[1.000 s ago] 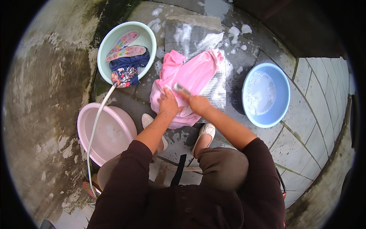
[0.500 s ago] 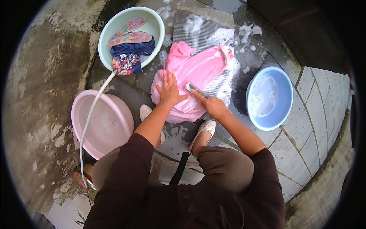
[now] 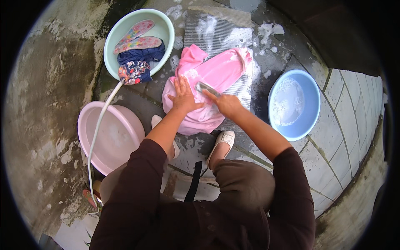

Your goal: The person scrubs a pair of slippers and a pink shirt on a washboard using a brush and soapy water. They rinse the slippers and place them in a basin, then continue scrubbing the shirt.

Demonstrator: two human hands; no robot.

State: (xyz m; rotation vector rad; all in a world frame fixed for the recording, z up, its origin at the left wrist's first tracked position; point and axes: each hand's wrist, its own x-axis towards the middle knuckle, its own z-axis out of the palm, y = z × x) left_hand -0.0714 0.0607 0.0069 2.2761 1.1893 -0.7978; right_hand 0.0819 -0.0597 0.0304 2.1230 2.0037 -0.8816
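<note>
A wet pink garment [image 3: 221, 68] lies bunched over a ridged grey washboard slab [image 3: 198, 31], with some suds on its cloth. My left hand [image 3: 183, 99] rests flat on the garment's left part, its fingers spread. Closed round a scrubbing brush [image 3: 203, 88], my right hand [image 3: 228, 106] presses it to the middle of the cloth, just right of my left hand. The brush's far end shows grey; my fingers and the blur hide its rest and its bristles.
A pale green basin [image 3: 170, 35] at the far left holds floral insoles and dark blue cloth. Below it stands a pink basin [image 3: 85, 137], crossed by a white hose [image 3: 95, 137]. On the right is a blue basin [image 3: 310, 118] of sudsy water. Foam spots the paving.
My right hand and the brush have moved a little left and up over the garment, closer to my left hand. The left hand stays flat on the cloth.
</note>
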